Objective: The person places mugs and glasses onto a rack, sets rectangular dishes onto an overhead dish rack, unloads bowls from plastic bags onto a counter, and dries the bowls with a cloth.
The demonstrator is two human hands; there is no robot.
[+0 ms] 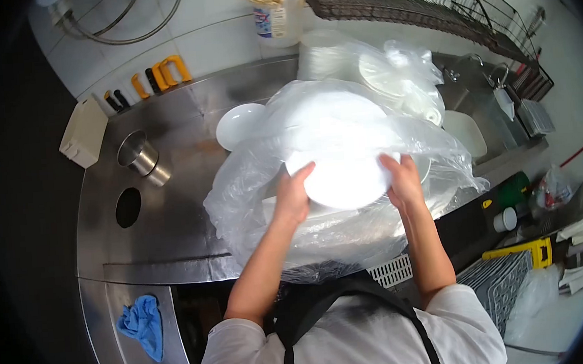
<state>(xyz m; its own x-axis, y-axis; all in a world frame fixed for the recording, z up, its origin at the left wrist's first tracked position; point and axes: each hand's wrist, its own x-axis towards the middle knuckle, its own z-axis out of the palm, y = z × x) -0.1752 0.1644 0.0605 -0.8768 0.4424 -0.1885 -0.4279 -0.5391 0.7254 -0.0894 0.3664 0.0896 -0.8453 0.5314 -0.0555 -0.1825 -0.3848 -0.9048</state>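
Between both hands is a white plate point(347, 181), gripped by its left and right edges. My left hand point(295, 195) is closed on the left edge, thumb on top. Around the opposite edge my right hand point(403, 179) is closed in the same way. A large see-through plastic bag point(238, 186) spreads around and beneath the plate. More white dishware point(330, 108) shows through the bag just behind it; whether the held plate is single or part of a stack I cannot tell. A white bowl point(240, 125) sits at the bag's left.
Bagged white dishes point(330, 57) stand at the back. Metal cups point(138, 155) and a round hole point(128, 207) are on the steel counter point(185, 210) at left. Knives point(156, 78) line the wall edge. A sink point(458, 96) lies right, below a wire rack point(415, 11).
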